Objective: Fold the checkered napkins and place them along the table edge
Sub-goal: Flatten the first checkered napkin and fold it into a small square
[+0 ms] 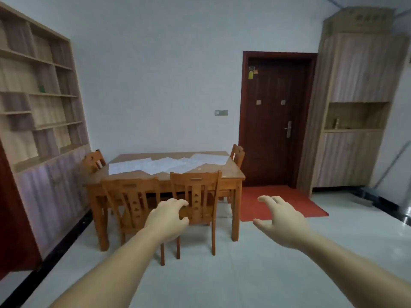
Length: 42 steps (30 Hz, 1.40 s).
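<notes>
Head-height view, forward and slightly down, table (231,174) well ahead.

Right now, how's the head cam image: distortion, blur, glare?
Head view: wide-angle bowing bends the bookshelf and cabinet at the edges; the napkins are soft, their check pattern unreadable; mild glare on the table top and the floor at right; both the left hand and right hand reasonably sharp.

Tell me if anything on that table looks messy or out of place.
The napkins lie unfolded and overlapping at odd angles across the table, none squared along an edge. The chairs are tucked in straight. Both hands, left and right, are empty, short of the table.
</notes>
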Motion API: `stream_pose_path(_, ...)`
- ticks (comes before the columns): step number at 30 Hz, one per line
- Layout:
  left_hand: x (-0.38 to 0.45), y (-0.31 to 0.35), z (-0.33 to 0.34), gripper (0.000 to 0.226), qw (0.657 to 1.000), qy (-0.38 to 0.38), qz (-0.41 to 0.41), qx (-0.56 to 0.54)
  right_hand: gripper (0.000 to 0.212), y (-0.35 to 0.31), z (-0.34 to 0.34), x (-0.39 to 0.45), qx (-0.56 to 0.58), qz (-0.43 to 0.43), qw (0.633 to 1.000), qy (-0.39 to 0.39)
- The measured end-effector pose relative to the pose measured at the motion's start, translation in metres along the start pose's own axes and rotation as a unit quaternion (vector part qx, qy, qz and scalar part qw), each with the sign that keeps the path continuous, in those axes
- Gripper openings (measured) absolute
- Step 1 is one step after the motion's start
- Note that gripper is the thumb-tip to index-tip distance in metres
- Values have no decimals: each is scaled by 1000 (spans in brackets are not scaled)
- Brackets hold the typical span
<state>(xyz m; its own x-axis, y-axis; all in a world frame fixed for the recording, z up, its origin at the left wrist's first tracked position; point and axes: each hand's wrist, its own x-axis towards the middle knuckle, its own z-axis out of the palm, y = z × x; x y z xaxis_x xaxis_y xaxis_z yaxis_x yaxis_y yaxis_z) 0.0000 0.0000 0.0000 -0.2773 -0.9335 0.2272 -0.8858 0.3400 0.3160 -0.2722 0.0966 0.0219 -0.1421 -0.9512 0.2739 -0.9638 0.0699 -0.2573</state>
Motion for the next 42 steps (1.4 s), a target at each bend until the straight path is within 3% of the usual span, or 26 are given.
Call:
stream_pose_path(5, 105, 5, 60, 47, 999, -46, -19, -20, 64, 61, 25, 101, -28, 66, 997, -25)
stream_pose_path(10, 220, 36, 73, 48, 999, -31, 10, -8, 66, 95, 31, 195, -15, 84, 996, -8)
stream_pose_path(17, 345, 81, 107, 48, 999, -16, 42, -3, 65, 148, 49, 315, -1, 65, 998, 14)
stream_pose_path(21, 424, 99, 141, 49, 996, -34, 50, 62, 63, 195, 71, 390, -43, 44, 998, 9)
stream_pose_path(28, 569, 137, 192, 53, 988, -80, 41, 127, 60, 283, 96, 543, -21, 11, 1000, -2)
stream_pose_path(38, 756, 183, 263, 57, 985, -97, 40, 135, 60, 396, 137, 714, -66, -14, 997, -25)
stream_pose_path(42, 858, 190, 303, 54, 990, -71, 52, 113, 59, 442, 168, 801, -111, -51, 992, -22)
